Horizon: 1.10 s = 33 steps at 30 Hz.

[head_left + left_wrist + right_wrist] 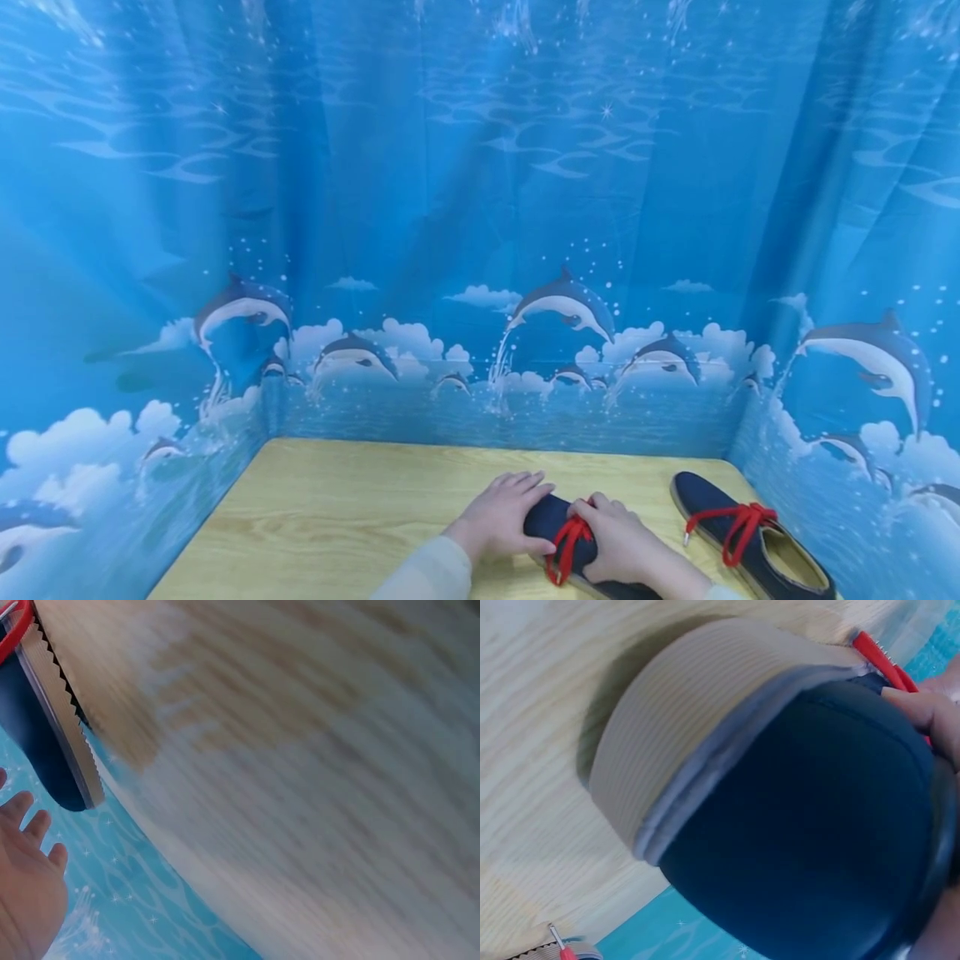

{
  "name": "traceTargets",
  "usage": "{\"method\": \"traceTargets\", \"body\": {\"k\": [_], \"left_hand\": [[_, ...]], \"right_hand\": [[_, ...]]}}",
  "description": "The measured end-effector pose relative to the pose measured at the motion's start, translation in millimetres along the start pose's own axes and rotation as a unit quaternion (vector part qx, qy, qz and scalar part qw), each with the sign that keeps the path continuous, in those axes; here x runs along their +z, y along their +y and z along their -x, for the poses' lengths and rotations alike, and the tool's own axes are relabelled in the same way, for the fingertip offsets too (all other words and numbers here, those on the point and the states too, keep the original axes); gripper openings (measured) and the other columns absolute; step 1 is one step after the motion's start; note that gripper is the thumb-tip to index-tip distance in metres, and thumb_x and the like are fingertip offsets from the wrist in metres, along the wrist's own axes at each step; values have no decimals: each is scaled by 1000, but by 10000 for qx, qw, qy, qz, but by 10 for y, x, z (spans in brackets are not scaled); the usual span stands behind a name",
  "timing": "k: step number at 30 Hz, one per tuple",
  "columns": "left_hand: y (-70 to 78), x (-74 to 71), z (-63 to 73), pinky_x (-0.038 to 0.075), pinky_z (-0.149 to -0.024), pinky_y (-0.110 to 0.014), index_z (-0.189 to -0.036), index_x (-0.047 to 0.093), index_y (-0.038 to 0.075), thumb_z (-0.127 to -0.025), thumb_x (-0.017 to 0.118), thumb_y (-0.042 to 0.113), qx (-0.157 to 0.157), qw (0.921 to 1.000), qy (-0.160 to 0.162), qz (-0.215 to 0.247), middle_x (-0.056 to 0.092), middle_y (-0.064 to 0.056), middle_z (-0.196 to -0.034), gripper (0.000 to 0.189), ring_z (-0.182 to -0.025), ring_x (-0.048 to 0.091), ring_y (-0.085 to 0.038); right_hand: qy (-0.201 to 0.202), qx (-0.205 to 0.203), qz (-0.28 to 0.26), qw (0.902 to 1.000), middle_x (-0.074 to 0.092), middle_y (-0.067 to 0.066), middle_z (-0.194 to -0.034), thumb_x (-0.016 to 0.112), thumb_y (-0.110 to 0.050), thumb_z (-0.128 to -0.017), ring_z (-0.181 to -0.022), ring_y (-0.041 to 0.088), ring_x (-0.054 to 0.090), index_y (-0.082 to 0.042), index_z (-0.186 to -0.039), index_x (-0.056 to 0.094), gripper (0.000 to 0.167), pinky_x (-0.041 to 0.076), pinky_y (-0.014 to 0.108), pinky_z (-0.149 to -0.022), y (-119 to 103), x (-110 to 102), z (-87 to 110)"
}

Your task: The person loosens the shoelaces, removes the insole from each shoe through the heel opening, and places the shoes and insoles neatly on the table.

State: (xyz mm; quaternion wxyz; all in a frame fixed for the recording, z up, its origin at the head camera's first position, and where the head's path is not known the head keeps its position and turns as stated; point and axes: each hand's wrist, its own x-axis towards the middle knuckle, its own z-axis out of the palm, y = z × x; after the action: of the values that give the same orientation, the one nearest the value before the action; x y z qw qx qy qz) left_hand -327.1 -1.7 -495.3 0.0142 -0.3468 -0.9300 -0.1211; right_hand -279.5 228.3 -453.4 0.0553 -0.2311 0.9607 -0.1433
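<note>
A navy canvas shoe with red laces lies near the table's front, toe pointing away from me. My right hand grips it around the lacing and opening. In the right wrist view the shoe's dark heel and ribbed pale sole fill the middle, with fingers on its side at the right edge. Beside the toe is my left hand, its fingers extended and thumb apart, close against the shoe. The left wrist view shows that hand with loosely spread fingers near a navy toe.
A second navy shoe with tied red laces stands at the table's right side. The wood-grain table has rounded far corners. A blue dolphin-print curtain encloses the table's back and both sides.
</note>
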Motion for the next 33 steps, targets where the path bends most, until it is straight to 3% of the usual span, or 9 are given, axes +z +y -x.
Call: {"method": "traceTargets", "body": {"k": [6,11,22,33], "left_hand": [[-10,-3,45,27,-121,-43,-156,38,31,-85,49,81,114,9999,-64,-111,32,6,-161,87,-146,34,-21],[-51,-29,91,34,-117,-42,-151,46,30,-86,51,79,152,9998,-159,22,43,5,-155,82,-142,40,-19],[-126,-62,166,42,-111,-38,-150,48,28,-87,58,72,231,9993,-302,-26,49,3,-150,77,-137,46,-19],[-170,-162,353,47,-106,-36,-145,53,23,-86,65,68,172,9994,-206,-210,57,2,-142,76,-130,53,-18]], "right_hand": [[-111,-391,-64,9992,51,2,-103,90,-26,-64,-88,26,52,-21,-119,60,64,48,53,-70,-12,-8,2],[-151,-560,-4,9983,51,-2,-104,90,-26,-64,-90,22,52,-24,-120,60,63,48,48,-73,4,5,-8],[-280,-741,48,9968,51,-7,-106,89,-25,-65,-91,17,50,-30,-119,60,61,47,41,-76,-9,10,-62],[-368,-938,310,9944,51,-9,-108,89,-28,-67,-92,13,49,-34,-120,60,61,48,39,-77,-134,30,-175]]}}
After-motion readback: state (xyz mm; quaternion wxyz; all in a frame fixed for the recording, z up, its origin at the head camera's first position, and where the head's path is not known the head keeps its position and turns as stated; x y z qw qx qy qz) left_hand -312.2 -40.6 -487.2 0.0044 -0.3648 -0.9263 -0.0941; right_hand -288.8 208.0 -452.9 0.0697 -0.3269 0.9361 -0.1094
